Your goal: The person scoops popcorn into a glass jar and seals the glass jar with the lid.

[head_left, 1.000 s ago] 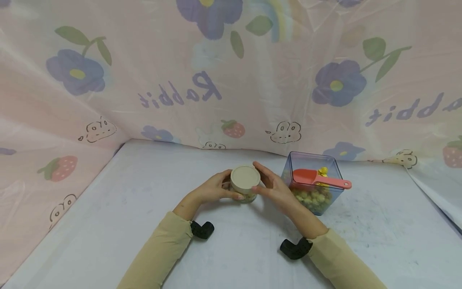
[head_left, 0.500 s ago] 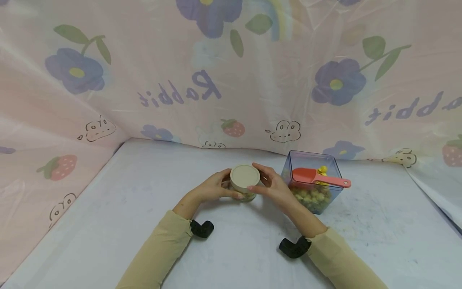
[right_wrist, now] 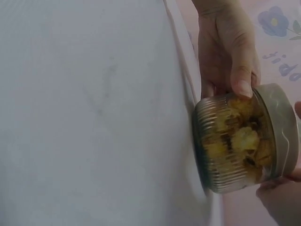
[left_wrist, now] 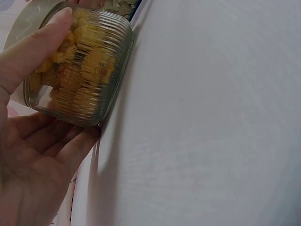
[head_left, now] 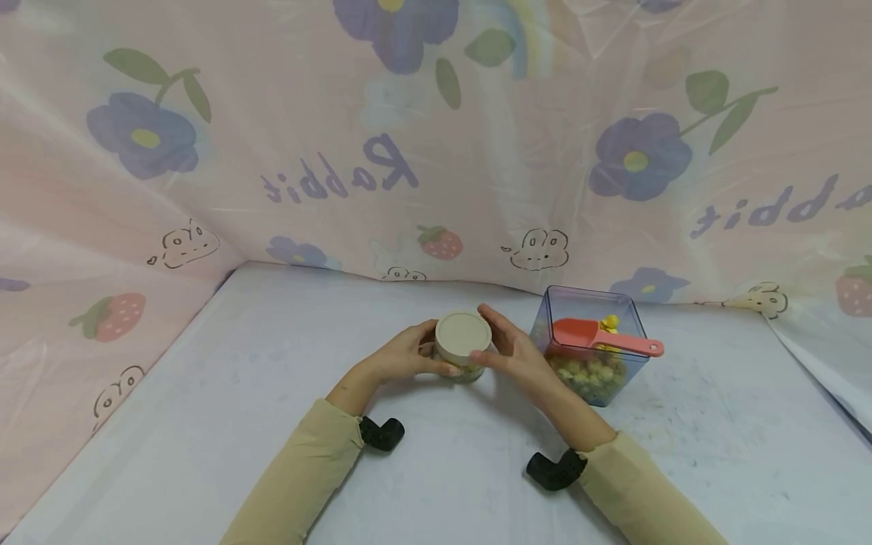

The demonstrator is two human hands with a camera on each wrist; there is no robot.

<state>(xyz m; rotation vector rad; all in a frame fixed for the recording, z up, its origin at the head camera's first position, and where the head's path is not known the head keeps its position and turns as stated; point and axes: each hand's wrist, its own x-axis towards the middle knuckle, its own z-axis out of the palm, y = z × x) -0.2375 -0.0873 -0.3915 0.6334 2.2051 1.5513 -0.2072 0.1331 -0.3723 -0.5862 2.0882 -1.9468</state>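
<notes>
A ribbed glass jar (right_wrist: 230,146) of yellow popcorn-like pieces stands upright on the table, capped by a beige lid (head_left: 463,336). My left hand (head_left: 402,354) grips the jar's glass body from the left, thumb on the near side and fingers round the far side, as the left wrist view shows on the jar (left_wrist: 82,66). From the right, my right hand (head_left: 518,356) holds the lid by its edge, thumb in front and fingers behind. In the right wrist view only parts of the right hand (right_wrist: 284,197) show at the lid's rim.
To the right of my right hand stands a clear bluish square container (head_left: 589,378) partly filled with popcorn-like pieces. A red scoop (head_left: 599,337) lies across its top, handle over the right rim. A patterned pink curtain (head_left: 436,151) rises behind the white table (head_left: 204,393).
My right thumb and fingers shift slightly along the lid's rim, then move back a little. The jar, left hand, container and scoop stay in place.
</notes>
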